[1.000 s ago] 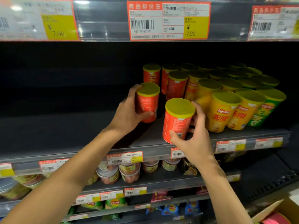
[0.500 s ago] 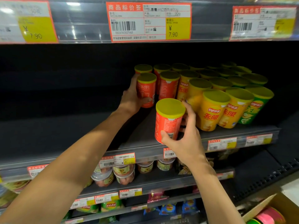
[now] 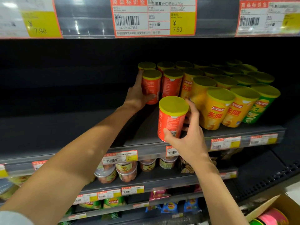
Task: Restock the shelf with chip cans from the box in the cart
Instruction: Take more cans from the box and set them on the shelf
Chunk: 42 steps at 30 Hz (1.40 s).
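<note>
Two red cans are in hand: left hand (image 3: 138, 96) holds one (image 3: 151, 86) mid-frame among the rows; right hand (image 3: 186, 140) fingers grip another (image 3: 170, 119) below, best slid back squarely, label forward.

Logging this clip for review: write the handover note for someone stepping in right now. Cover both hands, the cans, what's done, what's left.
Left hand: grips a red chip can, set deep on the shelf beside the other red cans.
Right hand: holds a second red chip can at the shelf's front edge, left of the yellow cans; whether it rests on the shelf is unclear.
Done: several rows stocked on the right.
Left: release the back can, place the front one, fetch more from the cardboard box at lower right.
</note>
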Available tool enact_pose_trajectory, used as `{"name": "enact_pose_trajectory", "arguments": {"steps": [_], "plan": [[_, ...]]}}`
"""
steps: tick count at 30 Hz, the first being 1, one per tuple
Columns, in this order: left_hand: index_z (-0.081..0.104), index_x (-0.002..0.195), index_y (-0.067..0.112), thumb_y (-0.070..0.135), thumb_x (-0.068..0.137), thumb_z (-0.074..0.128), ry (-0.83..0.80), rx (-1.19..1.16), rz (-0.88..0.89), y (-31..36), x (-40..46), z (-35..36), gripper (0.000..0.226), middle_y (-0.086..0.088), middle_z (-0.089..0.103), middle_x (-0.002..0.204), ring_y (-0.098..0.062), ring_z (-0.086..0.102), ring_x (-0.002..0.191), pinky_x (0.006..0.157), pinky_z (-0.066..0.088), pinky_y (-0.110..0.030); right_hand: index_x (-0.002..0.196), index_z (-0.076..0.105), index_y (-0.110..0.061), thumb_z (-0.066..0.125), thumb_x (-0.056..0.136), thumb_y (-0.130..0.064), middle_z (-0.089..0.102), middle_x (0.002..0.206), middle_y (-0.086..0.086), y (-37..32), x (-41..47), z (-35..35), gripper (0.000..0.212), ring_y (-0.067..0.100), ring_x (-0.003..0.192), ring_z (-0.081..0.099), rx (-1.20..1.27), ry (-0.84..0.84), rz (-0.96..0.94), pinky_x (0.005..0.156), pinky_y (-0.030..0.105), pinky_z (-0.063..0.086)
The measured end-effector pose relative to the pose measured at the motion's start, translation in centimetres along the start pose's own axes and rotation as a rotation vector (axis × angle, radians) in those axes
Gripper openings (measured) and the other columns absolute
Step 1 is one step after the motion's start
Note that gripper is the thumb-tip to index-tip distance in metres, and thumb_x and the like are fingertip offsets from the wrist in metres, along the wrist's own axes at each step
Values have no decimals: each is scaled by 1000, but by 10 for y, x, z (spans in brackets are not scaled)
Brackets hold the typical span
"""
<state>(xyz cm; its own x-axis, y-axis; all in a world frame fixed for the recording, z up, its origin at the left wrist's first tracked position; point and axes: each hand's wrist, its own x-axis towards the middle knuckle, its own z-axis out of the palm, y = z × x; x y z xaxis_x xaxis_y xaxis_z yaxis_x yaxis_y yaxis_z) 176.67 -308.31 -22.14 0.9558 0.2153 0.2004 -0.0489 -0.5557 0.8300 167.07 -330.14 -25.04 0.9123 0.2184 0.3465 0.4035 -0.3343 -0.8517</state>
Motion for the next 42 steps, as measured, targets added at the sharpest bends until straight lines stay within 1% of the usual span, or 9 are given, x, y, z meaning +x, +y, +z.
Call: {"name": "enact_pose_trajectory", "arguments": {"steps": [5, 8, 10, 14, 19, 22, 30, 37, 42], "plan": [[-10, 154, 38, 39, 83, 76, -27, 148, 29, 9, -16, -16, 112, -2, 43, 151, -21, 46, 134, 109, 38, -34, 142, 16, -59, 83, 73, -31, 48, 141, -9, -1, 0, -1, 100, 19, 121, 55, 5, -4, -2, 93, 49, 55], [13, 155, 33, 55, 87, 64, -48, 271, 163, 8, -54, -28, 88, -5, 45, 149, -22, 48, 132, 109, 41, -39, 140, 16, -63, 83, 74, -31, 43, 143, -11, -2, 0, -1, 99, 15, 124, 52, 8, 18, 1, 94, 48, 54], [35, 148, 32, 64, 89, 50, -176, 393, 273, 8, -88, -30, 69, 1, 49, 144, -18, 50, 129, 107, 42, -38, 139, 16, -64, 83, 74, -30, 37, 144, -13, -3, 0, 0, 99, 10, 128, 48, 0, 51, -18, 96, 46, 54], [42, 143, 34, 68, 93, 38, -437, 600, 309, 6, -136, -31, 61, 8, 46, 144, -11, 44, 130, 109, 37, -33, 142, 20, -55, 82, 71, -31, 30, 135, -18, -4, 7, 2, 97, 14, 127, 46, -72, 104, -20, 95, 47, 54], [46, 143, 31, 70, 90, 31, -435, 704, 395, -9, -141, -26, 67, 6, 41, 150, -15, 41, 134, 112, 30, -31, 150, 24, -33, 82, 73, -29, 39, 135, 1, -6, 23, 7, 96, 25, 120, 51, -237, 175, -39, 88, 32, 49], [48, 142, 28, 68, 91, 30, -413, 706, 402, -10, -144, -24, 66, 3, 43, 149, -18, 43, 134, 112, 30, -32, 151, 25, -22, 80, 74, -29, 42, 133, 10, -3, 33, 17, 95, 32, 118, 53, -287, 265, -67, 86, 38, 53], [45, 144, 31, 68, 90, 26, -422, 739, 379, -6, -146, -24, 68, 4, 40, 151, -17, 39, 136, 113, 26, -29, 154, 17, -17, 77, 81, -29, 44, 141, 15, -3, 54, 26, 96, 37, 125, 50, -354, 337, 76, 94, 43, 47], [44, 144, 31, 67, 91, 28, -416, 736, 368, -4, -147, -24, 67, 4, 38, 153, -17, 37, 139, 115, 22, -28, 152, 24, -9, 74, 84, -31, 43, 136, 16, -8, 65, 29, 87, 37, 122, 52, -566, 394, 83, 85, 45, 52], [44, 145, 33, 67, 91, 31, -415, 732, 362, -4, -147, -25, 64, 5, 37, 154, -16, 35, 140, 115, 21, -27, 150, 24, -12, 70, 88, -32, 43, 138, 15, -7, 71, 30, 80, 36, 123, 52, -629, 416, 98, 81, 45, 53]]}}
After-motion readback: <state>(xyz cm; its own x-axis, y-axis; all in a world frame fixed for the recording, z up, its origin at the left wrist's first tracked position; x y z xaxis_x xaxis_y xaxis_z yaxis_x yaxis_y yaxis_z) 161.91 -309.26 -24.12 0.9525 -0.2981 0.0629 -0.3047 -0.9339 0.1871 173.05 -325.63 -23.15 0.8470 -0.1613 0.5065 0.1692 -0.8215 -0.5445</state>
